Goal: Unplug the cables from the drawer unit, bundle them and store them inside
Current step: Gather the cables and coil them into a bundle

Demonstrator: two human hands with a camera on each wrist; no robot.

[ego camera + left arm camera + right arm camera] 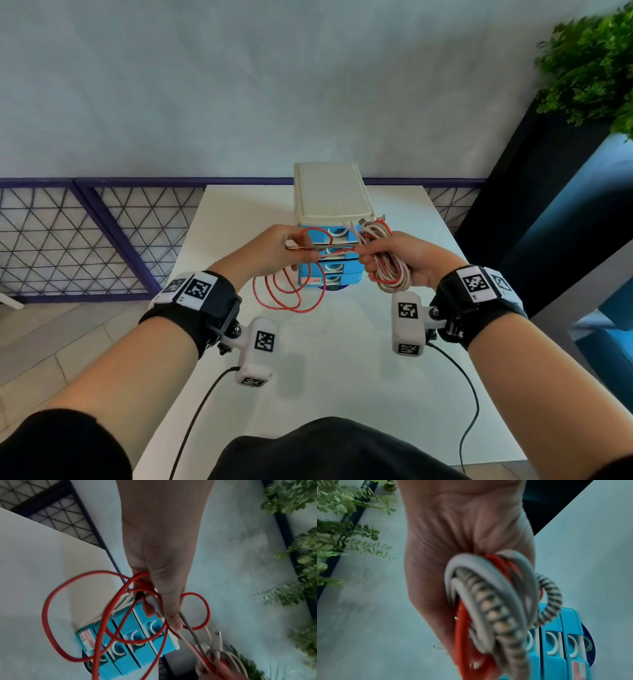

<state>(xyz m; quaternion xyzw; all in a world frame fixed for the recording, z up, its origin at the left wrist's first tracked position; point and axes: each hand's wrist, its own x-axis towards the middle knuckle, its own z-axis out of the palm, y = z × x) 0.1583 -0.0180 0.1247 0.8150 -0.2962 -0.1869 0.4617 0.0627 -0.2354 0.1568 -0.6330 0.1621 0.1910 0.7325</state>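
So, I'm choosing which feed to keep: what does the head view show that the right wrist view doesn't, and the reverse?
Only the head view shows the left hand pinching the red cable, whose slack loops hang loose, and the drawer unit's white top. Only the right wrist view shows close up how white, red and braided strands lie in the coil. Both show the right hand gripping that coil before the blue drawers.

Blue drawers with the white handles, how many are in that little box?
4 blue plastic drawers, stacked on the unit's front: top, second, third, bottom. Hands and cables partly cover the upper ones.
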